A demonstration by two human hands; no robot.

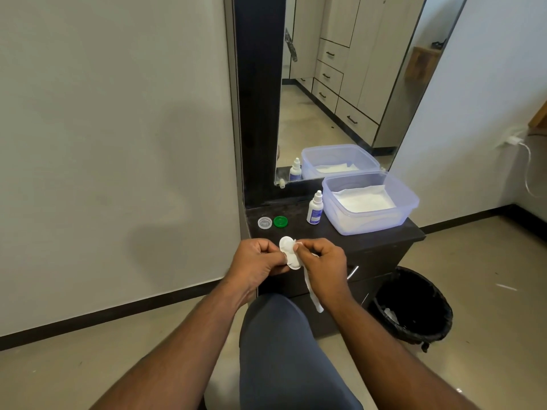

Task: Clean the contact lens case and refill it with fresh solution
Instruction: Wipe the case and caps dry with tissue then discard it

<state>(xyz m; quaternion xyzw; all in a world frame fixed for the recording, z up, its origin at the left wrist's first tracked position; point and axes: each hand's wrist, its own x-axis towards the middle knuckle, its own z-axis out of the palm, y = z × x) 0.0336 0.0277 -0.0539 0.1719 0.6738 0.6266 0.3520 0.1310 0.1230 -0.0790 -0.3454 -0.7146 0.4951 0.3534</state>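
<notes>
My left hand (259, 258) pinches the white contact lens case (288, 252) by its left edge, just above the front of the dark dresser top (381, 238). My right hand (321, 261) grips a white tissue (313, 294) and presses part of it against the case; the rest of the tissue hangs down below my wrist. Both caps are off the case: a clear cap (265, 222) and a green cap (280, 221) lie side by side on the dresser. The small white solution bottle (315, 208) stands upright behind them, capped.
A clear plastic tub (343, 214) lined with white tissue sits at the right of the dresser, against a tall mirror (340, 84). A black bin (414, 306) stands on the floor to the right. My knee (281, 335) is below my hands.
</notes>
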